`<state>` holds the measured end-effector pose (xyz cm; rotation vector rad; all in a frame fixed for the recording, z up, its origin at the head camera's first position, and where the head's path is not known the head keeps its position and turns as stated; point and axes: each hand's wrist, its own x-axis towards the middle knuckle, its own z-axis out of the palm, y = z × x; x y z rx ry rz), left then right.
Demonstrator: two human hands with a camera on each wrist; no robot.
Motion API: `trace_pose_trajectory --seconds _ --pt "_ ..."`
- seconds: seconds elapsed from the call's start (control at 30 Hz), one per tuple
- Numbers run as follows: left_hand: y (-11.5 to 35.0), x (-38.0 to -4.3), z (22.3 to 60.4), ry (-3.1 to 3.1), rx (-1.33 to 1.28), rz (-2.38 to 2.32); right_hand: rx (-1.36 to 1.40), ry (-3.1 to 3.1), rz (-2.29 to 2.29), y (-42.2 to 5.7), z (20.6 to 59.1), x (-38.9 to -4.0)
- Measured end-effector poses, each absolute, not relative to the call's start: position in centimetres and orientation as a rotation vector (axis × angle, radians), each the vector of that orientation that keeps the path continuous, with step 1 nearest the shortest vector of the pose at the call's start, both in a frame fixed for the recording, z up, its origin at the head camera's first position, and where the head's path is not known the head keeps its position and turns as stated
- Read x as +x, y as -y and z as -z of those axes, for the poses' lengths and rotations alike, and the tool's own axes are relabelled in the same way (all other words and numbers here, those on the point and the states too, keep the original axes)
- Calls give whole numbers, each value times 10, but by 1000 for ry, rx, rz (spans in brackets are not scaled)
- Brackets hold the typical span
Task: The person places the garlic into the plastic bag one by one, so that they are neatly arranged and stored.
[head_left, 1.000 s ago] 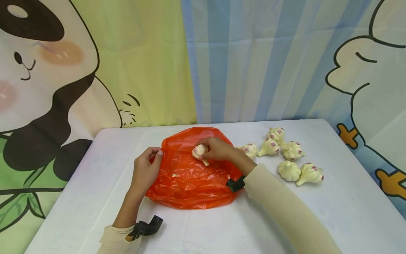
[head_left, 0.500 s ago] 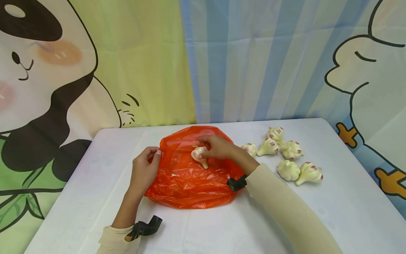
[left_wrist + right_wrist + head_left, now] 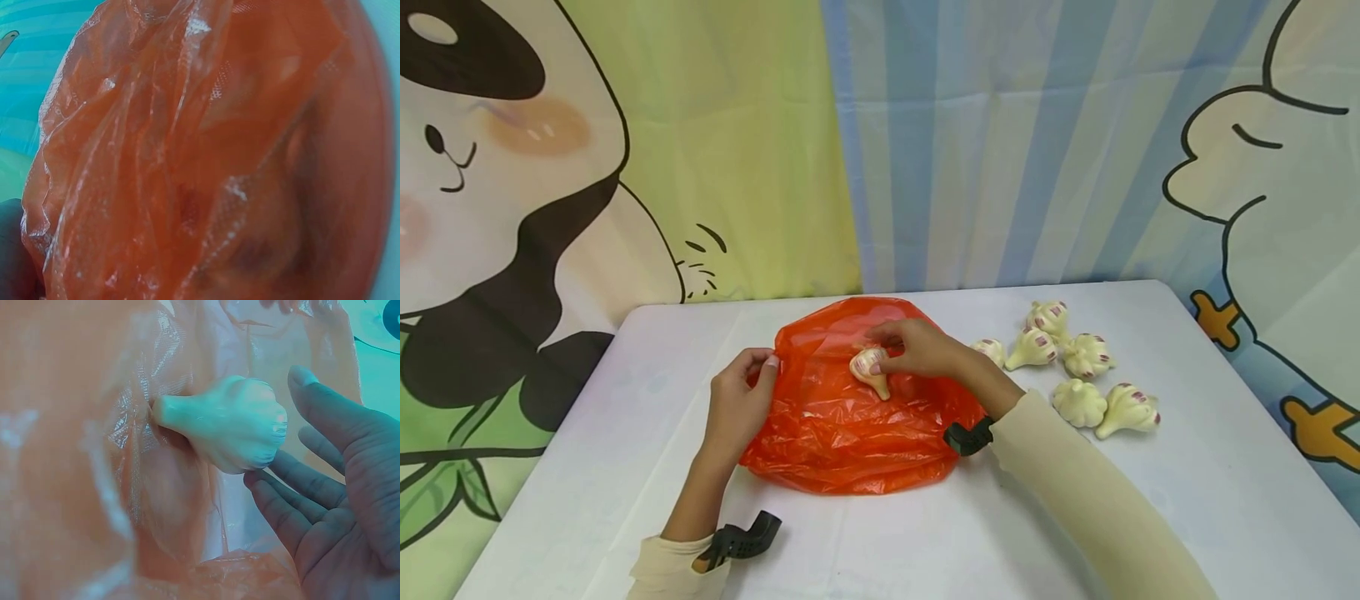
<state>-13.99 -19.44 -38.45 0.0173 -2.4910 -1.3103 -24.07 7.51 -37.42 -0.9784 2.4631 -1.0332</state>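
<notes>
A red plastic bag (image 3: 857,467) lies spread on the white table, crumpled along its near side. My left hand (image 3: 739,408) pinches its left edge between thumb and fingers; in the left wrist view the film fills most of the picture. On the bag sits a garlic bulb (image 3: 869,368), pale with purplish marks, its stem toward me. My right hand (image 3: 917,350) is beside that bulb. The right wrist view shows the thumb lifted off the garlic (image 3: 234,425) and the fingers spread loosely, one fingertip right at its underside.
To the right, several more garlic bulbs (image 3: 1082,404) lie grouped on the table (image 3: 1187,517). One bulb (image 3: 990,352) is partly hidden behind the right forearm. Printed curtains (image 3: 970,167) hang behind the table's back edge. Each wrist carries a black camera mount (image 3: 745,537).
My right hand has loosened from the garlic bulb, which has tipped so its stem points more toward me on the bag. The left hand keeps its hold on the bag's edge.
</notes>
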Motion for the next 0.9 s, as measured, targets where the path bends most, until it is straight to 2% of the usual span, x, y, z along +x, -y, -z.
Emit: trace_pose_trajectory --seconds 0.9 --pt "194 -139 385 2522 54 1317 -1041 -2509 1089 -104 369 -215"
